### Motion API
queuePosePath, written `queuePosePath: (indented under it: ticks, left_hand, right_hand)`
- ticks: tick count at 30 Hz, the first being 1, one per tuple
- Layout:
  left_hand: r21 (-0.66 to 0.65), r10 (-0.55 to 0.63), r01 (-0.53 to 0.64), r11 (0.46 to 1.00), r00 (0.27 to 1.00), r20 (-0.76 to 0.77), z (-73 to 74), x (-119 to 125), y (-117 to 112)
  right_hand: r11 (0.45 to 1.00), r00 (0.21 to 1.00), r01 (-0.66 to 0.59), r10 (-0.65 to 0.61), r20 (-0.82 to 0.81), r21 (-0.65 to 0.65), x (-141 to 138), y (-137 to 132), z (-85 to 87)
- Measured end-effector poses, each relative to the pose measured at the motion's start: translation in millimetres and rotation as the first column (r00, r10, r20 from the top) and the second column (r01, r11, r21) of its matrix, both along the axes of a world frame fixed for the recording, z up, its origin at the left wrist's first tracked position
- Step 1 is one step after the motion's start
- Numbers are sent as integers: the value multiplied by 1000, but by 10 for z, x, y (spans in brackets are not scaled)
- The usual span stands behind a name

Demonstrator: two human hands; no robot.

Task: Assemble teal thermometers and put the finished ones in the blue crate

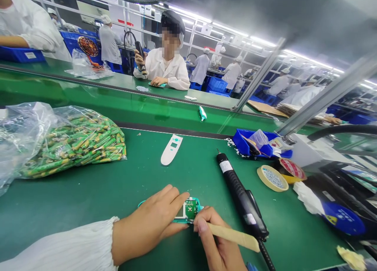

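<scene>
My left hand point(150, 216) is closed over a teal device housing, gripping it by its sides against the green bench. Inside the housing lies a green circuit board point(192, 209) with a greyish screen, partly hidden under my fingers. My right hand point(219, 239) pinches a flat, tan tool point(235, 236) with a rounded end. Its working tip, at the board's near right corner, is hidden by my fingers. Beyond my hands lies a white shell cover point(171, 150) with a square window. A black electric screwdriver point(243, 196) rests to the right of my right hand.
At left sits a clear bag of green circuit boards point(79, 139). On the right are a round dish of small screws point(273, 178), a blue bin point(251, 145) and a tape roll point(291, 169). A white-teal device point(202, 113) lies on the belt; a co-worker point(167, 63) sits opposite.
</scene>
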State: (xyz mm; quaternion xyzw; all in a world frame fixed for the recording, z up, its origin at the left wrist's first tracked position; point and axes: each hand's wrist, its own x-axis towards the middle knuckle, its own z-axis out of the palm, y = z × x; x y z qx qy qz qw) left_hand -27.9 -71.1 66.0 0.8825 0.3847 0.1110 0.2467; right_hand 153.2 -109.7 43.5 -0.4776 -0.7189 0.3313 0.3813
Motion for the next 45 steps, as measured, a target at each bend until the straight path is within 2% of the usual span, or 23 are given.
queuePosePath:
  ticks: [5, 8, 12, 15, 26, 31, 36, 42, 45]
  left_hand:
    - [24, 3, -3, 1000, 1000, -18, -10, 5, -9]
    - [9, 19, -19, 1000, 1000, 9, -30, -1, -13]
    - [-2, 67, -67, 998, 995, 71, -43, -4, -24]
    - [5, 81, -82, 997, 992, 92, -38, 2, -34]
    - [6, 86, -87, 996, 992, 91, -43, 16, -32]
    - [5, 85, -85, 996, 993, 80, -33, 23, -27]
    - [6, 55, -55, 998, 999, 2, -9, 37, -6]
    - [75, 23, -17, 997, 997, -70, 15, 70, 15]
    - [68, 48, -45, 997, 998, -45, 20, 70, -2]
  right_hand:
    - [996, 997, -12, 6, 79, 87, -47, 2, 2]
    - [997, 996, 10, -16, 85, 73, -59, 10, 24]
    - [995, 992, 97, -99, -75, -39, -49, 72, 89]
    - [987, 978, 149, -155, -138, -53, -63, 153, 137]
    - [994, 994, 96, -98, -44, -50, -104, 245, 106]
    - [996, 996, 88, -88, -3, -6, -106, 250, 124]
    - [996, 994, 67, -71, 79, 61, -125, 256, 142]
    - [990, 989, 46, -63, 131, 134, -159, 256, 123]
    - [996, 996, 42, -47, 78, 74, -127, 256, 153]
